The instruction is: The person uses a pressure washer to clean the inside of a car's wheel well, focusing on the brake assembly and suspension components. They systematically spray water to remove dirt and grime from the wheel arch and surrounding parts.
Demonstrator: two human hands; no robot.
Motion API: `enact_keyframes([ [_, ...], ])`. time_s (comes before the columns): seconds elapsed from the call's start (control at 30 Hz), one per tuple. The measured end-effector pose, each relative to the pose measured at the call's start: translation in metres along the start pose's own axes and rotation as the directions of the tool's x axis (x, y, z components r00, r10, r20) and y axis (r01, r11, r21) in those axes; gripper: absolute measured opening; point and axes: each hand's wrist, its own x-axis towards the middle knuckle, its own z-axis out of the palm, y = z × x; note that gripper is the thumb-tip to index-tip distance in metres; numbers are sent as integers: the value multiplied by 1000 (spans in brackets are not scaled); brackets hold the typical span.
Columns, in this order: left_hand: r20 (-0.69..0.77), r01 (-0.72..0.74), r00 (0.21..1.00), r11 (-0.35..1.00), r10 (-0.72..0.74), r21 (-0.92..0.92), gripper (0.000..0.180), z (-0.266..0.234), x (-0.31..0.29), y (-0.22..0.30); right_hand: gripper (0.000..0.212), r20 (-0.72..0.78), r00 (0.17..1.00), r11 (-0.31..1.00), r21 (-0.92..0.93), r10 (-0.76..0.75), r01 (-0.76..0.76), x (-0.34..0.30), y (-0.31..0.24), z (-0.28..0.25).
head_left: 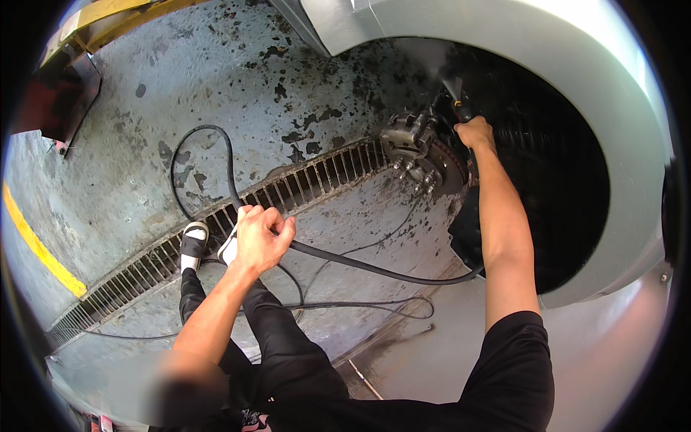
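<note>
My right hand (475, 134) reaches into the dark wheel arch of a pale grey-green car and grips a spray gun (463, 109). A white mist fans out from its tip toward the upper inside of the arch. Closed around a black hose (381, 271) is my left hand (260, 235), held low in front of my legs. From there the hose runs right toward my right forearm, which hides its far end. Just left of the spray gun sit a bare brake disc (450, 169) and its caliper (404, 135), with no wheel on the hub.
The car's fender (626, 108) curves round the arch at the right. A metal drain grate (327, 176) crosses the worn, stained floor under my feet. More hose (229, 155) loops beside my shoes. A yellow beam (108, 20) and a dark red panel (61, 104) stand at the upper left.
</note>
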Motion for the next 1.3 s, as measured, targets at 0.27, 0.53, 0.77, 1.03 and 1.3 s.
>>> enact_keyframes([
  [0.27,85,-14,996,1000,15,-10,31,-22,-13,-1,51,5,999,999,-15,47,-47,-30,19,-8],
  [0.53,124,-25,992,1000,24,8,32,-60,-21,4,51,-124,990,998,26,61,-58,-72,14,-47],
  [0.77,106,-17,994,1000,15,18,34,-84,-22,6,49,-207,976,997,46,70,-62,-91,15,-65],
  [1.03,100,-11,995,1000,12,-9,33,-108,-30,-2,54,-42,996,997,16,79,-78,-112,8,-40],
  [1.3,74,-23,997,1000,21,18,33,-103,-42,0,57,-88,995,998,51,39,-35,-102,-1,-34],
])
